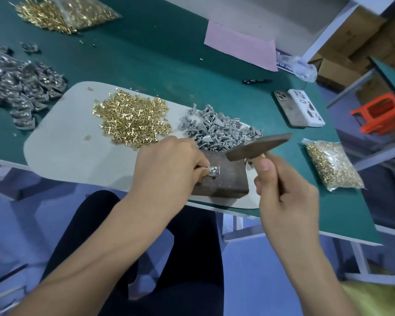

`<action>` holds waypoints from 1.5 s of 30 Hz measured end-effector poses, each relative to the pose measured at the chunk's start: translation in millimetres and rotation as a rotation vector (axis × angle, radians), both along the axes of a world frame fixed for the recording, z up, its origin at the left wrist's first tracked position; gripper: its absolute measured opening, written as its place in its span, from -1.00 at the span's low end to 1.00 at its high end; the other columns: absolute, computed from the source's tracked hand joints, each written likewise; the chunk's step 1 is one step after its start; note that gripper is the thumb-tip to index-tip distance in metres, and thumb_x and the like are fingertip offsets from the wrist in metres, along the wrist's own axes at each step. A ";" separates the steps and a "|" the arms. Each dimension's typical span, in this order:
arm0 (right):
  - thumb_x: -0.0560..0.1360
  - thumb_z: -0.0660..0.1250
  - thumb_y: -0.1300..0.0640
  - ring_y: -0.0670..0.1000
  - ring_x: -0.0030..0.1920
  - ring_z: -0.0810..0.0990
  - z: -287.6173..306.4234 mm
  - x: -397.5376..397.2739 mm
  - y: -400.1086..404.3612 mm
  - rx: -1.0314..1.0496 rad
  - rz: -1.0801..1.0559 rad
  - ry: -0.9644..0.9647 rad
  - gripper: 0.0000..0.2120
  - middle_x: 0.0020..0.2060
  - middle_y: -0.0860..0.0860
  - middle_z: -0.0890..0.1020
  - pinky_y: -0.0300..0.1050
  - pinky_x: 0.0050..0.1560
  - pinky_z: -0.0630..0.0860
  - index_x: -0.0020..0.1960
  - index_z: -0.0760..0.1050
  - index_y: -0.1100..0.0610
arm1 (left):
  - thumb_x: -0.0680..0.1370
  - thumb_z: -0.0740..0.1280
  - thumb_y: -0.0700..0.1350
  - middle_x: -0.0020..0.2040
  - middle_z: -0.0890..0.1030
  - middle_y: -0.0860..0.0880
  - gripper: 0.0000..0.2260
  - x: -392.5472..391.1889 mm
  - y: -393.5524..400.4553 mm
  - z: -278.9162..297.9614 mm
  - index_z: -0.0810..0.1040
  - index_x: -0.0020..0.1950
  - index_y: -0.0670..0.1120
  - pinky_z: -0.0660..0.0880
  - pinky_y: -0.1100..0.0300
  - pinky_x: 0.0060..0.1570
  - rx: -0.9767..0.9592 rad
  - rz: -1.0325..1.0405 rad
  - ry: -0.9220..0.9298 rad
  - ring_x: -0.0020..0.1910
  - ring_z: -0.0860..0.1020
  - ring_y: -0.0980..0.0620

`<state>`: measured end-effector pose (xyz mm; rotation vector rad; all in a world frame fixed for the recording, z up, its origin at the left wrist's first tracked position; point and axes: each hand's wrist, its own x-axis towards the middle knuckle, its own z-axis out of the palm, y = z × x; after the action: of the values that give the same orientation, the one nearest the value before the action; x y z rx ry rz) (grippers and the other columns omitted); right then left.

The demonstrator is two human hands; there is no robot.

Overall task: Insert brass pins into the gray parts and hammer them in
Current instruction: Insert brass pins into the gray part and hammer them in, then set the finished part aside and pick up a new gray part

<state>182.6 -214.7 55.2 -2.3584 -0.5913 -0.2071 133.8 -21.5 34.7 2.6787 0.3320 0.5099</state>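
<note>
Head view, looking down at the bench [169, 65]: the left hand [169, 165] pinches a small gray part [213, 171] between thumb and forefinger and steadies it on top of a rusty iron block [224, 179] at the near edge of a pale mat [62, 147]. A glint at the part suggests a pin is already seated in it, though it is too small to be sure. The right hand [285, 195] has its fingers curled round the handle of a hammer [258, 147], whose dark head hangs just above and to the right of the part, apart from it.

Behind the block lie a heap of loose brass pins [132, 119] and, beside it to the right, a heap of unpinned gray parts [219, 131]. A darker pile of parts [21, 87] sits far left, probably finished ones.

The part looks light, hard and smooth, likely to skid or tip on the iron under a blow, so it wants holding by its outer end, fingertips kept away from the pin. The pin is small and stiff but easily knocked askew; a short, square tap should suit it better than a heavy swing. The block is heavy enough to stay put unaided.
</note>
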 end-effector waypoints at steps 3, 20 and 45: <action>0.65 0.08 -0.27 -0.04 -0.42 0.40 -0.8 -4.5 1.3 -0.168 0.041 0.002 -0.69 -0.39 -0.21 0.48 -0.06 -0.41 0.35 0.18 0.53 -0.21 | 0.53 0.39 0.17 -0.23 0.57 0.09 -0.83 0.7 1.0 -1.7 0.68 -0.13 0.12 0.44 0.17 -0.35 0.047 0.013 0.016 -0.15 0.52 0.06; 0.63 0.13 -0.27 -0.05 -0.43 0.46 -1.8 -14.9 5.2 -0.025 -0.065 -0.019 -0.71 -0.37 -0.17 0.54 -0.07 -0.36 0.48 0.22 0.52 -0.23 | 0.54 0.38 0.17 -0.18 0.59 0.19 -0.89 5.2 10.1 3.0 0.69 -0.03 0.21 0.32 0.20 -0.31 -0.063 -0.103 0.086 -0.07 0.55 0.13; 0.58 0.40 0.13 0.24 0.10 0.46 -46.4 -11.2 -20.4 -0.475 -0.453 -0.082 -0.67 0.02 0.07 0.61 0.16 0.17 0.30 0.32 0.63 -0.06 | 0.49 0.43 0.14 -0.26 0.48 0.22 -0.97 -1.6 5.8 -4.9 0.66 -0.12 0.23 0.22 0.19 -0.33 -0.091 -0.054 0.015 -0.11 0.45 0.14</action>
<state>171.4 -235.1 8.8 -2.9381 -0.1363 -0.4024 132.2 -15.8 29.9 2.5971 0.2801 0.4477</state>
